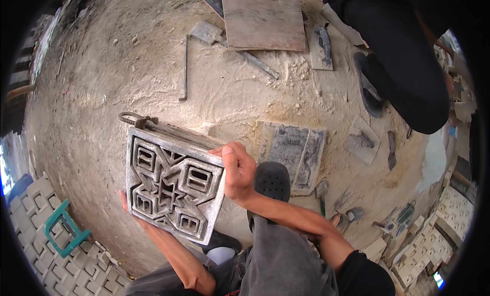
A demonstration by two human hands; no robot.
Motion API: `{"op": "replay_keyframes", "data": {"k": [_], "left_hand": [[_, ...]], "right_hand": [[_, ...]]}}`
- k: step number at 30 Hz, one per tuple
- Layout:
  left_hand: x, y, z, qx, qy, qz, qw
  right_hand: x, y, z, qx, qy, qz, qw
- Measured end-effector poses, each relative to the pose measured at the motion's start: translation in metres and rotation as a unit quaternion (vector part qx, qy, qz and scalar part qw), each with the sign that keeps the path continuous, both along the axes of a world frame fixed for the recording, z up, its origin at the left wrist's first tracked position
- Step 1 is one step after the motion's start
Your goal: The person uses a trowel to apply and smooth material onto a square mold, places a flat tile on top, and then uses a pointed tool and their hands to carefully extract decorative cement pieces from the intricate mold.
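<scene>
You have the block point(176, 186) in front of your legs, its patterned face tilted up toward you and its loop point(133, 117) sticking out past the far left corner. Your right hand point(239, 171) is clenched around the right edge near the upper corner, thumb along the rim; your left hand point(139, 220) grasps the lower left edge, though the block hides most of its fingers. Whether the block's underside rests on anything, you cannot tell from here. With the hands at opposite sides, the hold looks balanced; share the load evenly between them, since the thick sides suggest weight and one slack hand could let it twist. Turn it with both wrists together, slowly, and grip by the outer rim rather than the thin bars of the pattern, where fingers could get caught. Mind your shoe point(272, 181), just beyond the right hand: a slip could drop a hard corner near it. Give the loop room as you tilt, and clear of the stained board point(292, 155) lying to the right, swing the block only as far as your footing allows.
</scene>
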State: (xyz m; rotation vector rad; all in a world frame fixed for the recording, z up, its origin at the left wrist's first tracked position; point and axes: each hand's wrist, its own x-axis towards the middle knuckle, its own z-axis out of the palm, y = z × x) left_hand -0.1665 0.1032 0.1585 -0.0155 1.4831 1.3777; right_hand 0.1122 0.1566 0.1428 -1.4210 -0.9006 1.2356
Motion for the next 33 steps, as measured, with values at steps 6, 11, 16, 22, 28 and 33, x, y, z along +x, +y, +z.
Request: {"op": "replay_keyframes", "data": {"k": [6, 11, 16, 22, 28, 33], "left_hand": [[0.001, 0.011, -0.009, 0.0, 0.0, -0.002, 1.0], [-0.001, 0.003, -0.006, -0.011, 0.012, 0.004, 1.0], [-0.003, -0.007, -0.004, -0.072, 0.056, 0.082, 0.992], [0.086, -0.059, -0.006, 0.088, 0.141, -0.022, 0.986], [0.122, -0.077, -0.005, 0.094, 0.006, 0.125, 0.988], [0.118, -0.075, -0.002, 0.087, 0.006, 0.127, 0.988]], "right_hand": [[-0.003, -0.003, 0.0, 0.005, 0.0, -0.026, 1.0], [0.001, -0.002, -0.003, 0.06, 0.015, 0.006, 0.998], [0.022, 0.002, -0.029, 0.136, 0.154, -0.115, 0.972], [0.056, 0.02, -0.042, 0.144, 0.152, -0.042, 0.977], [0.032, 0.022, -0.031, 0.238, -0.015, 0.167, 0.957], [0.014, 0.015, -0.03, 0.239, -0.022, 0.064, 0.969]]}}
